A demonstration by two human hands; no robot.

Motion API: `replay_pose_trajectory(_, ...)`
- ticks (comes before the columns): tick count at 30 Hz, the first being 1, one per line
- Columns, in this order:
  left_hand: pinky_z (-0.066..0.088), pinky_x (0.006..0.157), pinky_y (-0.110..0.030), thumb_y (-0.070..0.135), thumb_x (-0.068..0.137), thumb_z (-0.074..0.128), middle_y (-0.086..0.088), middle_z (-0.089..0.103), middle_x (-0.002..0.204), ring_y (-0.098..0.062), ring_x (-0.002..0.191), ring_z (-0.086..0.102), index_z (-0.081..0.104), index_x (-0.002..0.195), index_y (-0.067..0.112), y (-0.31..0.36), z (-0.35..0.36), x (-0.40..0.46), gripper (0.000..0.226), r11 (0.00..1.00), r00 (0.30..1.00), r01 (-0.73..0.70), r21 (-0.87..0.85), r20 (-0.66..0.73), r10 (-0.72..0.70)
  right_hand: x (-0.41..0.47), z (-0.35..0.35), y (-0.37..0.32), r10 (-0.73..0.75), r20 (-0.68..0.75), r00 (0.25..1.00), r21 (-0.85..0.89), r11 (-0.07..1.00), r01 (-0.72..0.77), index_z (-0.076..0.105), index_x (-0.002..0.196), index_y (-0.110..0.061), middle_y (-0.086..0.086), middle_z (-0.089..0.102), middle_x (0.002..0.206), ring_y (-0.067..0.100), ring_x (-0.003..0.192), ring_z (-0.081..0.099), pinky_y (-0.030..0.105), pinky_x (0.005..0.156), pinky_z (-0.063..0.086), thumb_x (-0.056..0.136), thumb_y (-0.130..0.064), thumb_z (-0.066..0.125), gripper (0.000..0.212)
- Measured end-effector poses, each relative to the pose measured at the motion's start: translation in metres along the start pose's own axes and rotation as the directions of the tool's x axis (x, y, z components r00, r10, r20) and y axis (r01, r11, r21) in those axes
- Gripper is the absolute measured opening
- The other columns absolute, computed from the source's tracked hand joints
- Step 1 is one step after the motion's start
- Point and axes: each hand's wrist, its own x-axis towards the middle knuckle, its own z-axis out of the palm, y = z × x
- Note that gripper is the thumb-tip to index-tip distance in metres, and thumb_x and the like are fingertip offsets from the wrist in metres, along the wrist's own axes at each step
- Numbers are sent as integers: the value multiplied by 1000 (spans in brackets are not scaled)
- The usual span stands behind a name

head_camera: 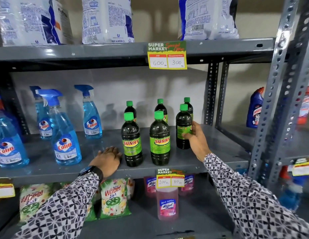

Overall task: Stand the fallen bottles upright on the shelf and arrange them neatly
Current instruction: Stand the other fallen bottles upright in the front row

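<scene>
Several dark Sunny bottles with green caps stand upright on the grey middle shelf (219,145), in two rows. The front left bottle (131,140) and the front middle bottle (159,140) show their labels. My right hand (196,141) is wrapped around the lower part of the front right bottle (183,125), whose label is turned sideways. Behind them stand three more bottles (160,107). My left hand (108,159) lies flat on the shelf just left of the front left bottle, fingers apart, holding nothing.
Blue Colin spray bottles (66,135) stand at the left of the same shelf. White detergent bags (107,19) fill the shelf above. Below lie Wheel packs (114,197) and a pink Lizol bottle (167,202). A perforated upright (274,104) borders the right, with a Harpic bottle (254,109) beyond.
</scene>
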Motion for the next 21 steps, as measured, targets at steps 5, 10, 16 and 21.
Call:
replay_pose_trajectory(5,18,125,-50,34,107,23,-15,31,165,-31,154,27,38,151,12,2,-2,-1,52,1000,1000,15,-10,8,-15,5,3,8,-45,37,998,-85,995,48,58,136,-30,-3,76,120,18,113,72,47,107,54,75,-17,89,69)
replay_pose_trajectory(10,20,125,-50,35,107,23,-14,34,163,-31,153,30,40,149,11,3,-3,-3,51,1000,1000,14,-9,-1,-14,34,6,40,-84,12,996,-213,973,84,56,131,-36,-1,69,118,18,109,70,47,101,58,48,-62,97,97)
replay_pose_trajectory(16,20,125,-52,35,107,22,-14,31,165,-31,154,28,39,151,13,2,-3,-3,52,1000,1000,11,-4,3,-11,-10,3,-7,-84,24,996,-194,977,87,48,144,-22,-2,67,121,19,113,64,32,99,48,73,-9,92,84)
replay_pose_trajectory(21,18,126,-49,35,107,21,-14,30,166,-29,155,26,37,152,11,6,-6,-6,53,999,1000,23,-31,-4,-23,11,4,15,-120,-23,993,-263,959,110,53,131,-30,-3,66,122,21,118,64,46,105,54,52,-44,100,93)
